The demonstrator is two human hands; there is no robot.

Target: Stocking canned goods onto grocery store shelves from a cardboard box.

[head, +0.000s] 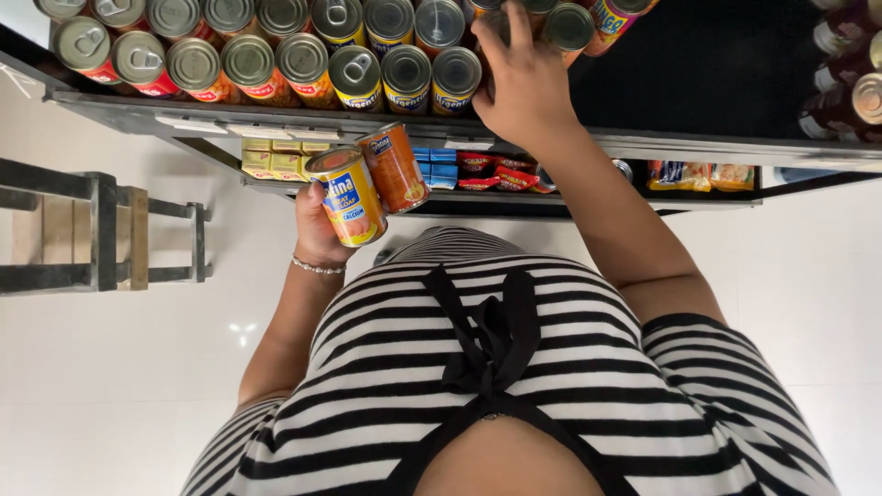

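Down below us, left hand (pixel 317 220) curled tight round two cans (pixel 367 188) — held near the lower shelf (pixel 698 202), right hand (pixel 524 87) up on the top shelf (pixel 119 112), fingers closed over a can (pixel 496 28) in the row — our striped top (pixel 514 386) beneath.

Yellow-blue can (pixel 349 197), orange can (pixel 395 167); black-white striped top (pixel 570 367); white floor (pixel 92 386).

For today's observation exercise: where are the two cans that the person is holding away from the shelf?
In the head view, the two cans sit left of centre in the left hand, just below the shelf edge and under the rows of cans.
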